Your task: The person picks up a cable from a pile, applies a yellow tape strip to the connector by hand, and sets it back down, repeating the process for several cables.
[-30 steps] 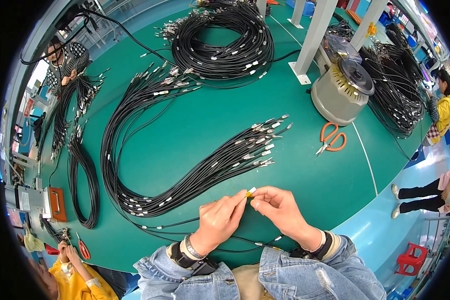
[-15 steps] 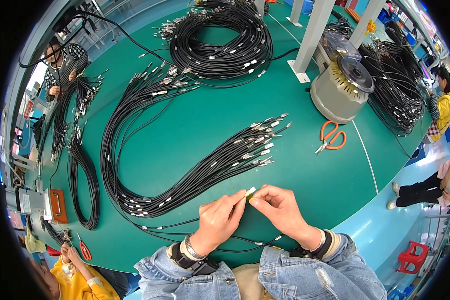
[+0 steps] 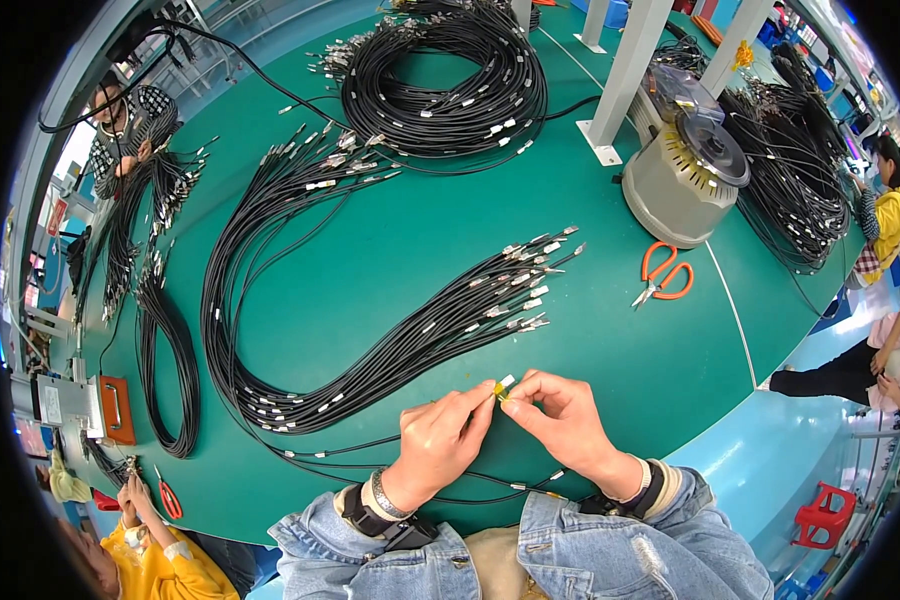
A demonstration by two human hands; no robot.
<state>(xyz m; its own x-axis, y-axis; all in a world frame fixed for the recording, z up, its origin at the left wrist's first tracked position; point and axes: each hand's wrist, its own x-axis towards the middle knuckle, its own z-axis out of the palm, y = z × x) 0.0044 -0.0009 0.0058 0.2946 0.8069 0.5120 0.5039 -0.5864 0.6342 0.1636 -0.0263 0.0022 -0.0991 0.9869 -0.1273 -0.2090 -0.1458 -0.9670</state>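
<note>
An orange-fronted box (image 3: 116,408) sits at the table's left edge. The left hand (image 3: 440,440) and right hand (image 3: 560,425) pinch shut on a yellow-tipped cable end (image 3: 501,387) near the table's front edge. Its loose cable could snag the neighbouring cable bundle (image 3: 410,345). Orange scissors (image 3: 663,275) lie farther right.

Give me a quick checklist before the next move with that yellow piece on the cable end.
1. Left hand pinches the yellow piece: ok.
2. Right hand fingertips meet it at the metal cable end: ok.
3. Yellow piece fully seated: cannot tell, too small.
4. Cable bundle lies apart from both hands: ok.
5. Orange scissors lie on the green table, away from the hands: ok.
</note>
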